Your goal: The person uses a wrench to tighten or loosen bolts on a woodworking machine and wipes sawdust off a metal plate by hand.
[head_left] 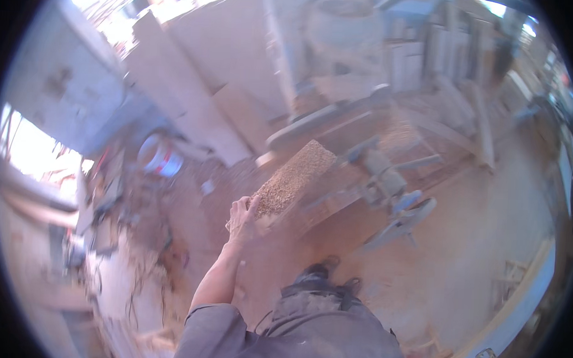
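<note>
Grey work clothes (331, 335) fill the near centre, the left sleeve (212, 331) rolled back from a bare, outstretched forearm (218, 277). Toward the far left, a white bucket (164, 161) stands near loose scraps (113, 185), with tall pale boards (176, 93) leaning beyond it. Right of the bucket and nearer, the left hand (242, 218) clasps the near-left end of a long, grainy tan slab (293, 179) (solid piece or filled tray, the blur does not tell), fingers closed on its edge. Holding it well one-handed would seem to call for a firm pinch, a level wrist and room around the unsupported far end, which slants toward a grey metal machine (381, 173); whether they touch is unclear. No right hand can be made out, so its grip cannot be told. Farther right, a long, pale-edged panel (515, 307) borders the dusty floor (461, 242).
</note>
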